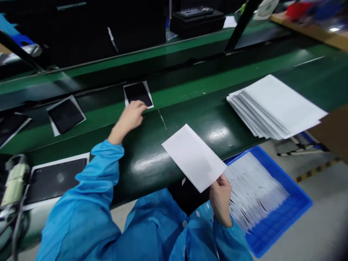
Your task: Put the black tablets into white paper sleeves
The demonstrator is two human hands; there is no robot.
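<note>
a green bench (171, 121) bears a white stack (285, 105) and dark panels (66, 115) on sheets (54, 128).

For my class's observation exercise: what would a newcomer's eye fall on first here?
Likely the blue bin at lower right, packed with white pieces. Next, the white sheet in the right hand, near the centre, and the white stack on the bench, upper right.

White sheet (194, 157), black panel (138, 92), green bench (193, 112), blue bin (288, 217)
</note>
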